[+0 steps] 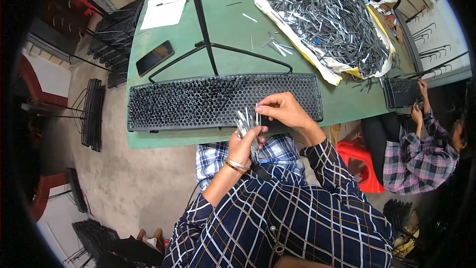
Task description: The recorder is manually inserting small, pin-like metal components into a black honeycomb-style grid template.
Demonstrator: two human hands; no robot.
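Observation:
My left hand is closed round a bunch of thin black and silvery strips, their ends fanning out above the fingers. Just above and to the right, my right hand pinches one slim strip between thumb and fingertips, beside the bunch. Both hands are at the near edge of a long black panel full of round holes, lying on the table. Dark pieces stand in many holes on its left and middle; the right part shows mostly bare holes. A black wire frame rises behind it.
On the green table, a phone and white paper lie left. A white sack heaped with strips is at the far right. A co-worker sits right, beside a red stool. Similar black panels stand on the left floor.

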